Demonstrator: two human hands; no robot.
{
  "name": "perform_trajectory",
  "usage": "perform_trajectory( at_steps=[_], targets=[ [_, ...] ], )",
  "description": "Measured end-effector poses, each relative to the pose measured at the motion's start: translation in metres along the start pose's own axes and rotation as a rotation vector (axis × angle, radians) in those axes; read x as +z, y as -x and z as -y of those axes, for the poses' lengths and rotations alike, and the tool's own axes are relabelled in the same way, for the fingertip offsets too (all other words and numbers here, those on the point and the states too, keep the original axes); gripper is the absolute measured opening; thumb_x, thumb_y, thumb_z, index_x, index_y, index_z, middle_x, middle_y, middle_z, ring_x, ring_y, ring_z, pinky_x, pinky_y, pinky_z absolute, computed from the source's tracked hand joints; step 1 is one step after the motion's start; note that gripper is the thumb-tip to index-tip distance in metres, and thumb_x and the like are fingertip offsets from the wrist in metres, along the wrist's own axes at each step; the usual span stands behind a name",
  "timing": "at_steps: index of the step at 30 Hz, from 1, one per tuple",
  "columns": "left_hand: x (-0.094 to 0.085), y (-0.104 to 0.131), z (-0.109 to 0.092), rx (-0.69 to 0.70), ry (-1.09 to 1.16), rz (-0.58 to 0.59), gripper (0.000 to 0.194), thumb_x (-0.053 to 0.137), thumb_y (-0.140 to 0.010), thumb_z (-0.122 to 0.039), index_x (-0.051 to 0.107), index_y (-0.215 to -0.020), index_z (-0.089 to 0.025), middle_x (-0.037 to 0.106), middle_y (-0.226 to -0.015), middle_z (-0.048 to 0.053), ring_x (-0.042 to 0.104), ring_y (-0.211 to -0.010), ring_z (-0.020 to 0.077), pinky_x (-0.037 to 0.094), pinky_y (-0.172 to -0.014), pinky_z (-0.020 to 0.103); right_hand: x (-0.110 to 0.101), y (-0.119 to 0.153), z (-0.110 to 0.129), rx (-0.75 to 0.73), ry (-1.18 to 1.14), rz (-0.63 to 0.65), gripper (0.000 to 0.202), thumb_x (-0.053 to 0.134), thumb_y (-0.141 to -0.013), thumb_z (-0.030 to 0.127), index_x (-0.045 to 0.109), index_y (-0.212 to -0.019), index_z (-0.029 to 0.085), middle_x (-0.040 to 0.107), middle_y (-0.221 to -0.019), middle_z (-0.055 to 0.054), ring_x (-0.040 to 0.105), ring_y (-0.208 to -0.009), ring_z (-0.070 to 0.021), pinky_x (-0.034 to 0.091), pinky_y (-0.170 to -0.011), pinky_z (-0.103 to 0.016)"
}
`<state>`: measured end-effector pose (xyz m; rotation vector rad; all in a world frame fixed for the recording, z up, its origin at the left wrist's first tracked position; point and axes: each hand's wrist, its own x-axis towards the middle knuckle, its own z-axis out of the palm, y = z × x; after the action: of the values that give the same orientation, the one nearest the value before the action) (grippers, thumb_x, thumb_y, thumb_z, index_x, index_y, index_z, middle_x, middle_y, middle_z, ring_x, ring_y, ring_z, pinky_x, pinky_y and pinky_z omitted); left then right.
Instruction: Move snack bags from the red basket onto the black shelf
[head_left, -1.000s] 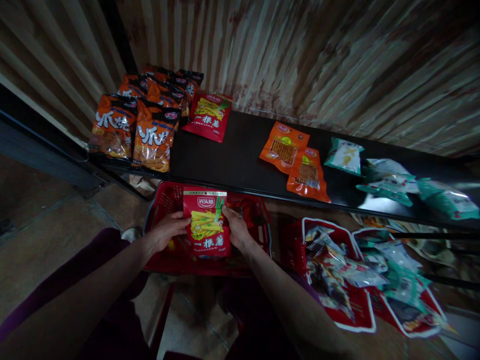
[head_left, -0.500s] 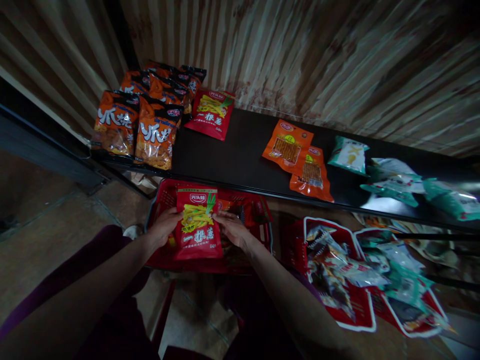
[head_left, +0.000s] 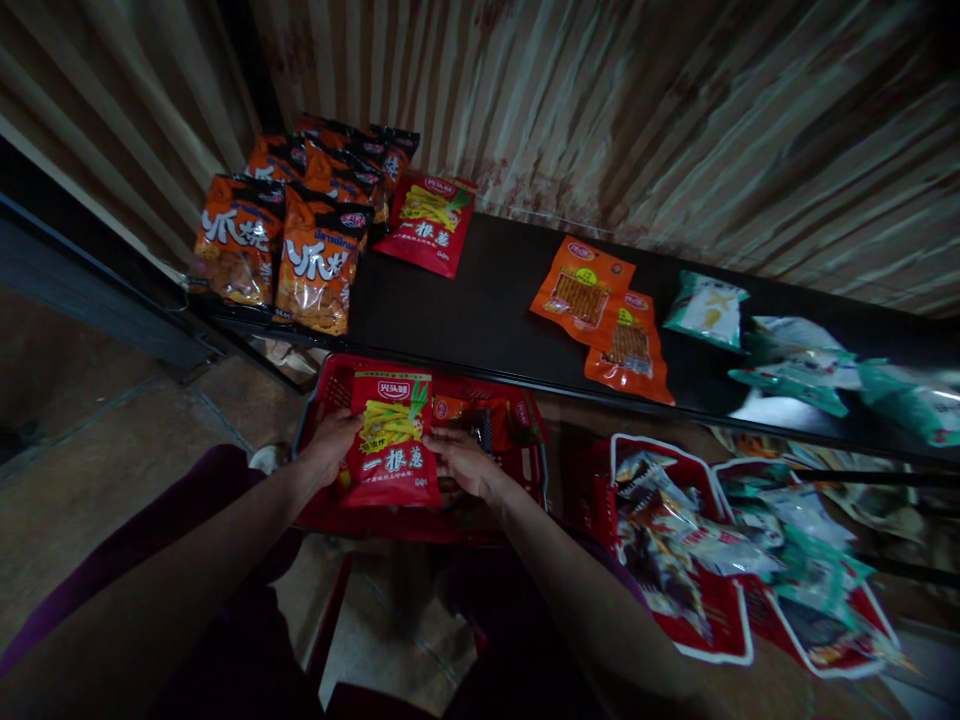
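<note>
A red snack bag [head_left: 395,440] with yellow strips and green stalks on its front is held upright over a red basket [head_left: 315,515]. My left hand [head_left: 332,445] grips its left edge, and my right hand [head_left: 459,458] pinches the right edge. Orange packets [head_left: 510,420] lie in the basket behind my right hand. On the black shelf [head_left: 457,310] above, a matching red bag [head_left: 427,222] leans against several orange-and-black snack bags [head_left: 315,260]. Farther right, two flat orange packets [head_left: 581,290] overlap.
Green-and-white bags [head_left: 707,310] lie along the shelf's right side. Below them stand two red baskets with white rims [head_left: 739,625], filled with snack bags [head_left: 667,540]. A pleated curtain [head_left: 562,120] hangs behind the shelf. A dark metal post [head_left: 97,260] stands at left.
The red snack bag has shifted very slightly left and up, still in both hands. The shelf's contents appear a little farther right as the view shifts.
</note>
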<state>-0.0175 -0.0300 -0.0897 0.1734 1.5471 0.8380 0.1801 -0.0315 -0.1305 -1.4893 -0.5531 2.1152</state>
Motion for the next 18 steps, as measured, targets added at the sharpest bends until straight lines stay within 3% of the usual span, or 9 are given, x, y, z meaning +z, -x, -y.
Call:
perform_trajectory(
  at_steps=[3, 10, 18],
  targets=[
    [0.0011, -0.0003, -0.0012, 0.001, -0.004, -0.022, 0.008, 0.056, -0.081, -0.01, 0.059, -0.075, -0.015, 0.067, -0.062, 0.003, 0.066, -0.058, 0.0164, 0.052, -0.058, 0.027, 0.0012, 0.0034, 0.0003, 0.054, -0.043, 0.065, 0.039, 0.082, -0.057, 0.036, 0.065, -0.087, 0.017, 0.07, -0.078, -0.001, 0.065, -0.067, -0.0139, 0.055, -0.066, -0.033],
    [-0.0016, -0.0049, -0.0015, -0.008, -0.031, -0.046, 0.005, 0.063, -0.078, -0.015, 0.06, -0.082, -0.017, 0.067, -0.063, 0.001, 0.063, -0.054, 0.0143, 0.05, -0.055, 0.025, 0.0001, 0.006, 0.001, 0.088, -0.049, 0.23, 0.047, 0.085, -0.049, 0.017, 0.065, -0.092, 0.016, 0.072, -0.078, -0.001, 0.067, -0.067, -0.0133, 0.055, -0.07, -0.029],
    [-0.0082, 0.0, 0.0077, -0.201, -0.175, 0.174, 0.015, 0.066, -0.069, -0.011, 0.064, -0.084, -0.015, 0.069, -0.067, 0.003, 0.062, -0.053, 0.0156, 0.048, -0.049, 0.025, -0.0075, -0.0015, -0.0033, 0.068, -0.082, 0.098, 0.047, 0.08, -0.057, 0.013, 0.063, -0.1, 0.017, 0.072, -0.079, -0.001, 0.067, -0.066, -0.0136, 0.055, -0.069, -0.029]
  ],
)
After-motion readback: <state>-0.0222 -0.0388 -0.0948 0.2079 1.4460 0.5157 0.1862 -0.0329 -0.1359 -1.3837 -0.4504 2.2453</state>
